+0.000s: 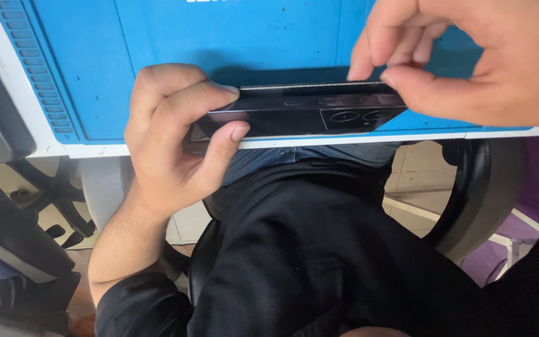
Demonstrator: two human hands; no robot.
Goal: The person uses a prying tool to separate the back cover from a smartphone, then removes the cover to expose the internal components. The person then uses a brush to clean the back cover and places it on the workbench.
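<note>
Your left hand (176, 134) is clamped on the phone's (307, 112) left end, right hand (469, 56) pinching its right end (camera end), so the long axis runs left-right along the blue worktop's (95, 75) near edge.

A blue tabletop (176, 37) with a white edge fills twelve o'clock. Pale floor tiles (419, 171) show at three, a black chair base (51, 200) at nine.
</note>
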